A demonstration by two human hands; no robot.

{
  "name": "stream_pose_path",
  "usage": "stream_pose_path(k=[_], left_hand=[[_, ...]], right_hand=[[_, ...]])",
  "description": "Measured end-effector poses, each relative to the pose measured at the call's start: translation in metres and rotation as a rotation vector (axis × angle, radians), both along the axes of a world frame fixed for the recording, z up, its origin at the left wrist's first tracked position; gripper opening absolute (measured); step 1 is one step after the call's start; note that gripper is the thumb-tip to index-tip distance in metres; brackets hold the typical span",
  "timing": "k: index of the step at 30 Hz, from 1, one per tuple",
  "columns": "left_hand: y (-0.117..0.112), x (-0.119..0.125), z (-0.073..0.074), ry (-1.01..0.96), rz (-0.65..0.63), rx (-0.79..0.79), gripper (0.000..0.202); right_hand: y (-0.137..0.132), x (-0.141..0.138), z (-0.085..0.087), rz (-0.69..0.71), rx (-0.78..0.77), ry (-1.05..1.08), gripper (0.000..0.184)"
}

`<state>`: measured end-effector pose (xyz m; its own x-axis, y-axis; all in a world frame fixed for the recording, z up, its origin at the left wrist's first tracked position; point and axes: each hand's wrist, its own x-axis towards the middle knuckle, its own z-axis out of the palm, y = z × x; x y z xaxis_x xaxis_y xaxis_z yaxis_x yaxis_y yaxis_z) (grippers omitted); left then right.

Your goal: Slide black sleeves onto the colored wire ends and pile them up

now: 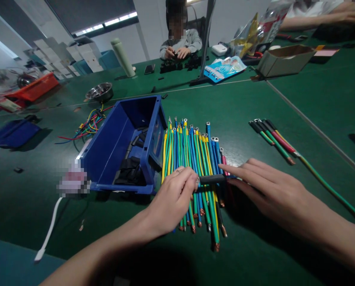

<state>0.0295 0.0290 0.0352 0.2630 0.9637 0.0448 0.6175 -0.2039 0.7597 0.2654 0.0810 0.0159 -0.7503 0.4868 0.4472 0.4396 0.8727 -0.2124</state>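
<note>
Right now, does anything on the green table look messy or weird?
Yes, one thing: the thin wires left of the big blue bin lie in a tangle, while the thick cables right of it lie side by side. I don't see anything spilled or clearly broken.

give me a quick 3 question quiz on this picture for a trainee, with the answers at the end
1. True or false: the black-sleeved piece is held between the left hand and the right hand.

2. What lies inside the blue bin?
(a) a phone
(b) black pieces
(c) a bottle

3. Fill in the side: in the picture, the row of cables lies just to the ____ of the blue bin.

Key: 1 true; 2 b; 3 right.
</note>
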Motion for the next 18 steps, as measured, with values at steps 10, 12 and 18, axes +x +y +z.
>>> stream_pose_path(k=[10, 12, 18], left_hand=[[-0.0016, -0.0002, -0.0025, 0.006, -0.018, 0.046, 0.027], [-0.0018, 0.0003, -0.0008, 0.008, -0.010, 0.013, 0.028], [-0.0035, 0.0019, 0.0018, -0.023, 0.003, -0.088, 0.026]], right_hand=[[-0.0026, -0.0031, 0.0019, -0.003, -0.034, 0.011, 0.023], [-0.0022, -0.0033, 0.0021, -0.035, -0.024, 0.020, 0.021], [-0.0021, -0.0034, 0.0043, -0.069, -0.055, 0.009, 0.015]])
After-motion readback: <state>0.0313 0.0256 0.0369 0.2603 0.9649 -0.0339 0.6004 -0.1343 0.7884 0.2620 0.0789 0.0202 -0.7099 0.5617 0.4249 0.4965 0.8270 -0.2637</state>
